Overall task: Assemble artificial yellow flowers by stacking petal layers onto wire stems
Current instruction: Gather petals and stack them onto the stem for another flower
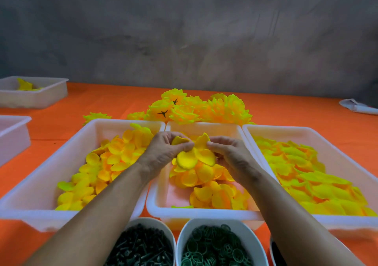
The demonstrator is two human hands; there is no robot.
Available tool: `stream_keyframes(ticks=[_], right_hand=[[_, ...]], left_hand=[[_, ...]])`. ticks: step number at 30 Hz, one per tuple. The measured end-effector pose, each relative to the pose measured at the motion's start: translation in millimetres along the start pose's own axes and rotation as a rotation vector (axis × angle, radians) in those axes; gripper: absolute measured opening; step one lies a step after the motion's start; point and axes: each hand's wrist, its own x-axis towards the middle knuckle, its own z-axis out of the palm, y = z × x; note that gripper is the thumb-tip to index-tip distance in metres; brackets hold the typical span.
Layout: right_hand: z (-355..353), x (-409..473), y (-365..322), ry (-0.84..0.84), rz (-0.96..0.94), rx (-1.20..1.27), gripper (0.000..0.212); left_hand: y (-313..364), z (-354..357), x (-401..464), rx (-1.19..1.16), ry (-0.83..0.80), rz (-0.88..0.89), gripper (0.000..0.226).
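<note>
Over the middle tray, both hands meet on one yellow petal layer — left hand pinching its upper left edge with curled fingers, right hand pinching the right side. The layer sits held just above the loose petals in that tray, not resting on them. Left tray holds orange-yellow petals, right tray greener-yellow ones. Behind the trays, a heap of finished flowers lies on the orange table. Nearest the person, two white bowls — one with dark green stem pieces, one with green rings. Far left, two more white trays, one holding a few petals.
</note>
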Motion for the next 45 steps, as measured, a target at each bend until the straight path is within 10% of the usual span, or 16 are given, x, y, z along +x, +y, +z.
stream_keyframes(ticks=[10,20,25,29,45], right_hand=[[2.0,-1.7,-2.6,0.088,-0.242,0.012,0.008],[-9.2,4.0,-1.3,0.442,-0.234,0.082,0.010],[0.3,0.0,-0.3,0.242,-0.285,-0.095,0.016],[2.0,-2.5,-0.2,0.055,-0.225,-0.060,0.005],[-2.1,-3.0,-3.1,-0.272,-0.066,0.223,0.024]], left_hand=[[-3.7,5.3,2.9,0.296,0.184,0.326,0.013],[-4.9,5.9,1.1,0.404,0.273,0.296,0.016],[-2.7,4.9,-2.0,0.402,0.173,0.251,0.052],[-6.3,6.5,-0.7,0.244,0.047,0.234,0.013],[3.2,2.5,-3.4,-0.205,-0.073,0.055,0.004]])
